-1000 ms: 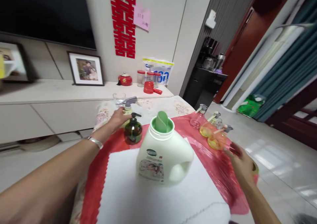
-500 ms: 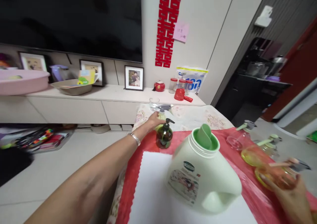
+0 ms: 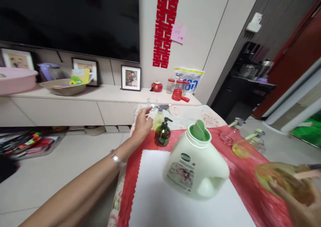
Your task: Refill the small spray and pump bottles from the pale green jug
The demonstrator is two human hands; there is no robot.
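Observation:
My left hand [image 3: 142,124] is open, fingers apart, just left of a clear bottle of pale yellow liquid [image 3: 158,119]. In front of that bottle stands a dark green pump bottle [image 3: 162,134] with a black pump head. Near the right edge my right hand [image 3: 299,203] is closed around a clear spray bottle with yellow liquid [image 3: 272,173], tilted and blurred; part of it leaves the picture. Between my hands a large pale green detergent jug [image 3: 198,168] stands uncapped on a white sheet [image 3: 152,193], with a green cup-like piece [image 3: 199,130] in its mouth.
Two clear spray bottles, one with pink liquid [image 3: 227,137] and one with yellow liquid [image 3: 240,149], are on the red cloth [image 3: 180,137] at right. Behind, a dark spray head [image 3: 163,106] lies on the table. A low cabinet [image 3: 112,108] bears frames, jars and a basin.
My left hand has let go of the pale yellow bottle and drawn back left, fingers spreading. My right hand has lifted the spray bottle from the red cloth and moved it right. The view has shifted.

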